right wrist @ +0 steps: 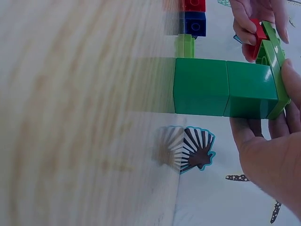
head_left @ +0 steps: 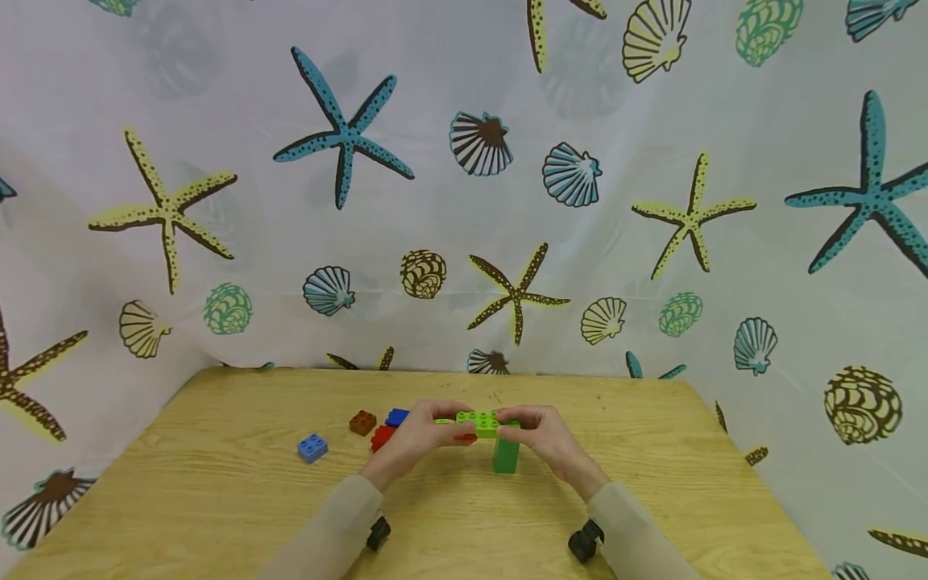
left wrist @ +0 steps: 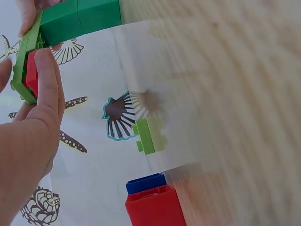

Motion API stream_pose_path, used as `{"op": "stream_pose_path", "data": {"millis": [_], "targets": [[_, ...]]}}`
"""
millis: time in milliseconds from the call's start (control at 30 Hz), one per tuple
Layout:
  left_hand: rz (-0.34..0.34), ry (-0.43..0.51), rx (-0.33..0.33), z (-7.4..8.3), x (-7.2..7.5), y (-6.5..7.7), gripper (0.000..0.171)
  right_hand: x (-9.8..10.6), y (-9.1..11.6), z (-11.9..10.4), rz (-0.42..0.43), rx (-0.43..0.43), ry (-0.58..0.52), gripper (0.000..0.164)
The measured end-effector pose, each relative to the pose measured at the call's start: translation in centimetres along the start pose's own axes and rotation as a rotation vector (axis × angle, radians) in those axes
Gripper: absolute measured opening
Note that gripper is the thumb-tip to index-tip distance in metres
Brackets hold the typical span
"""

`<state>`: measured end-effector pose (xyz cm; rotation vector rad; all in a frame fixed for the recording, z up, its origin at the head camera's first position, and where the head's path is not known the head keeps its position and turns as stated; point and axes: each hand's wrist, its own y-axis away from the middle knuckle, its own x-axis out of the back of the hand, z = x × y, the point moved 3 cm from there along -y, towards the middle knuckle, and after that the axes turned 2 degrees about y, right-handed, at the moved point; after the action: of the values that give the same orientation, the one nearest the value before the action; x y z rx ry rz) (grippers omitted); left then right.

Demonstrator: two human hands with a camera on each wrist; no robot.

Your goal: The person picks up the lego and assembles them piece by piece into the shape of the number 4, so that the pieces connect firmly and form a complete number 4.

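Observation:
Two stacked dark green bricks (right wrist: 202,87) stand upright as a tower on the table. Lime green bricks (head_left: 477,424) lie across its top and reach out to the left, with a red brick (left wrist: 32,73) under the overhanging end. My left hand (head_left: 424,431) grips that end, fingers against the red brick from below and thumb on the lime side. At the tower's top my right hand (head_left: 542,431) holds the lime bricks, its thumb on top and its fingers behind the tower. Part of the lime and red bricks is hidden behind the left fingers in the head view.
On the wooden table (head_left: 239,483), left of the hands, lie a light blue brick (head_left: 312,448), a brown brick (head_left: 362,422), a dark blue brick (head_left: 396,416) and a red brick (left wrist: 157,207). A loose lime brick (left wrist: 146,136) stands behind. A patterned cloth (head_left: 435,217) hangs around the table.

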<state>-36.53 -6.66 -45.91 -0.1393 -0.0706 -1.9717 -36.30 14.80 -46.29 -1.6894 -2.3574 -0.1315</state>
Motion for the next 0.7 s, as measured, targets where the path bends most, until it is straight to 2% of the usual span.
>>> {"op": "stream_pose_path", "data": {"millis": [233,533,700], "targets": [[0.004,0.062,0.013,-0.07,0.09,-0.33,0.037,-0.06,-0.04,0.06,0.0,-0.002,0.013,0.03],[0.013,0.012,0.011,0.27,0.06,-0.41,0.034,0.06,-0.04,0.02,0.001,-0.008,0.004,0.031],[0.039,0.019,0.032,0.5,0.05,-0.34,0.031,0.06,-0.12,0.14,-0.004,-0.013,0.004,0.031]]}}
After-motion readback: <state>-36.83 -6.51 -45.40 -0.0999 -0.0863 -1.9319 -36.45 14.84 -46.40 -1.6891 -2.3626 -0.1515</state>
